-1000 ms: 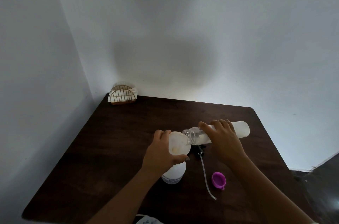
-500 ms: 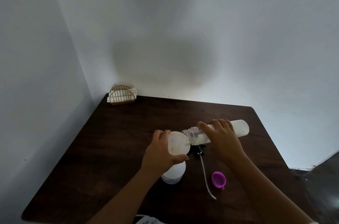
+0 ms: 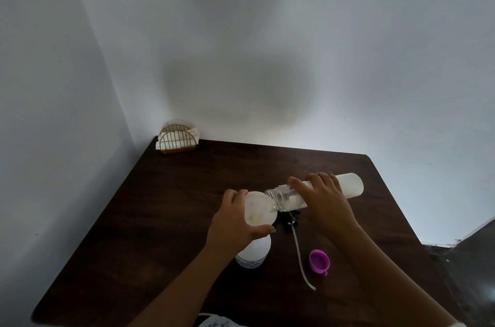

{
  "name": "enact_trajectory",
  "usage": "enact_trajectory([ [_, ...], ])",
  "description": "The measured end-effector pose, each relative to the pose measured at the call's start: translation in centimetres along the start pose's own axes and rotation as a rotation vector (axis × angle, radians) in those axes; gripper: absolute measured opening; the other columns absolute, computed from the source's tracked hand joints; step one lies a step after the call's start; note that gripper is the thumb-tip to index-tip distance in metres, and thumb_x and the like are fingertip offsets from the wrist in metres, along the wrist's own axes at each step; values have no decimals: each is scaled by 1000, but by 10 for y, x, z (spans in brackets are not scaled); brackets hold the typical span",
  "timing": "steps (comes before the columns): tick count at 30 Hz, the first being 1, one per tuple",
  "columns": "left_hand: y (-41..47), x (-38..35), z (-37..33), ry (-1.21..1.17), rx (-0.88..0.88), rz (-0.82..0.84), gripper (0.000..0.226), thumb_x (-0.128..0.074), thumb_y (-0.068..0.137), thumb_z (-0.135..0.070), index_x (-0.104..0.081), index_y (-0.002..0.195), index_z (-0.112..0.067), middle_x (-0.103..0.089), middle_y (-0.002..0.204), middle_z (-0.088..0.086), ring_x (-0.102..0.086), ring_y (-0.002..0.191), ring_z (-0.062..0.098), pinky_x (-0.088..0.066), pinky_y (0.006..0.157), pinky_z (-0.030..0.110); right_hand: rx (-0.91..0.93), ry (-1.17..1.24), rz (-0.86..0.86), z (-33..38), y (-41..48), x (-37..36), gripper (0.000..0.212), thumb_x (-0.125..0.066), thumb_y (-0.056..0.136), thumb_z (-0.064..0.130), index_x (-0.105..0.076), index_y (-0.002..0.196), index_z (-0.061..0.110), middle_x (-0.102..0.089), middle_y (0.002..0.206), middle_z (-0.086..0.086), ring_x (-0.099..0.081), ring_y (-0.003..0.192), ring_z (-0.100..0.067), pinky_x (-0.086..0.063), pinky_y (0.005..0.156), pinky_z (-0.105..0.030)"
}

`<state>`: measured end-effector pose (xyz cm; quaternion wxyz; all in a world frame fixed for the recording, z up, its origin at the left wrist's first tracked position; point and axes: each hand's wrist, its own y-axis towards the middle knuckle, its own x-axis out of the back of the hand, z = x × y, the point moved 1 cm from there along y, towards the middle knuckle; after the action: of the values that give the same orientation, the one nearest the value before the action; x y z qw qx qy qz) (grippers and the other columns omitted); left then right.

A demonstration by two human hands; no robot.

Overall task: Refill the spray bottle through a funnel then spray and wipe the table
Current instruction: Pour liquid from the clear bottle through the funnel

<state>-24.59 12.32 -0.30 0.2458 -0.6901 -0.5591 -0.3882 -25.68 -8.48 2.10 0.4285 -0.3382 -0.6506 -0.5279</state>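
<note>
My left hand [image 3: 235, 222] grips the funnel [image 3: 258, 210] atop the spray bottle [image 3: 253, 254], so my right hand [image 3: 324, 200], wrapped round the clear bottle [image 3: 348, 184], should tip slowly.

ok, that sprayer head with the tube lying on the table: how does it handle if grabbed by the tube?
Probably floppy: the tube is thin, long and slightly curved. Likely light overall, but the black head at its end would dangle and swing. Unlikely to roll far.
</note>
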Motion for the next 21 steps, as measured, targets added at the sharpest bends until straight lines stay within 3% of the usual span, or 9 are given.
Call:
enact_trajectory([
  [21,0,0,0,15,3,12,100,-68,60,-67,-27,137,-20,-28,134,-3,-42,115,12,-44,87,25,1,-18,7,0,1,-3,77,-89,48,19,-55,117,25,-65,101,-12,-60,100,-34,-42,92,-56],
])
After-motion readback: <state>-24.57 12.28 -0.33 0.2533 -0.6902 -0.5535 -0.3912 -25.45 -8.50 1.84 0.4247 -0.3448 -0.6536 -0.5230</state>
